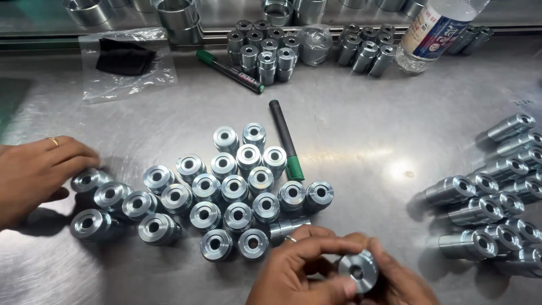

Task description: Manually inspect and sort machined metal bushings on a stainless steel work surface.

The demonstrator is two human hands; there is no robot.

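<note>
My left hand (39, 178), a ring on one finger, lies at the left edge with its fingertips on the leftmost of several shiny steel bushings (226, 192). These stand bore-up in a dense cluster at the table's middle. Low in the view, my right hand (293, 271), also ringed, grips one steel bushing (357, 271) between thumb and fingers, just in front of the cluster. A black marker with a green cap (286, 141) lies against the cluster's right side.
More bushings lie on their sides at the right (491, 197). At the back are another bushing group (265, 48), a second marker (228, 70), a plastic bottle (437, 31), a clear bag with a black item (124, 59) and steel rings (178, 17).
</note>
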